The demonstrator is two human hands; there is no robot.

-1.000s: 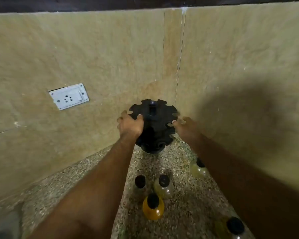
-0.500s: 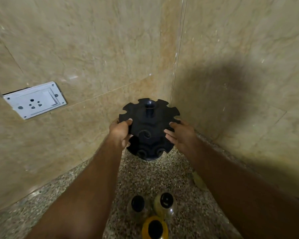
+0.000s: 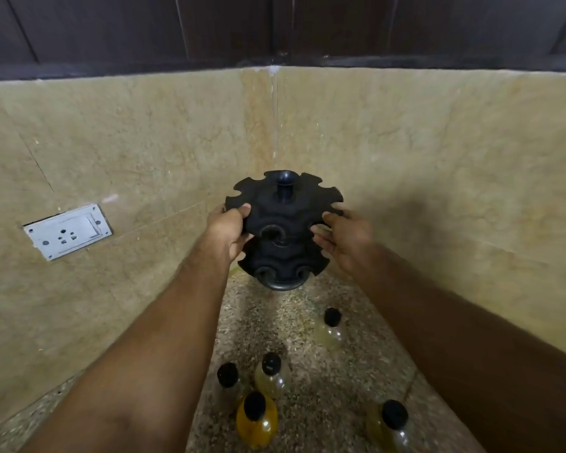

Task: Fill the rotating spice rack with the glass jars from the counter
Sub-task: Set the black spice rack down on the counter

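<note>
Nearest the camera, at about 6 o'clock, a jar of bright yellow contents (image 3: 256,421) stands on the speckled counter (image 3: 324,403) with a black cap on top. Just behind it stand two more black-capped glass jars, a clear one (image 3: 228,380) toward 7 o'clock and a pale yellowish one (image 3: 271,374) beside it; the three form a tight cluster, close enough that I cannot tell whether they touch. At about 5 o'clock, near the right forearm, another capped jar (image 3: 393,426) stands apart from the cluster. Farther back, toward 4 o'clock of the rack, a fifth jar (image 3: 331,328) with pale contents stands alone.

Both bare forearms reach forward over the jars. The left hand (image 3: 226,231) grips the rack's upper tier at its 9 o'clock edge, thumb on top and fingers (image 3: 242,246) curled beneath the rim. The right hand (image 3: 343,238) is at the 3 o'clock edge with its fingers (image 3: 322,235) spread and extended, tips against the side of the rack rather than wrapped around it.

The black rotating spice rack (image 3: 283,230) sits in the far corner of the counter, between the hands. It has two scalloped tiers of notched slots around a central post with a knob on top, and every slot in view holds no jar.

Beyond it the beige stone walls (image 3: 438,158) meet in a corner at 12 o'clock. A white socket plate (image 3: 67,231) is mounted on the left wall at about 9 o'clock. Dark wooden cabinets (image 3: 275,27) run along the top.
</note>
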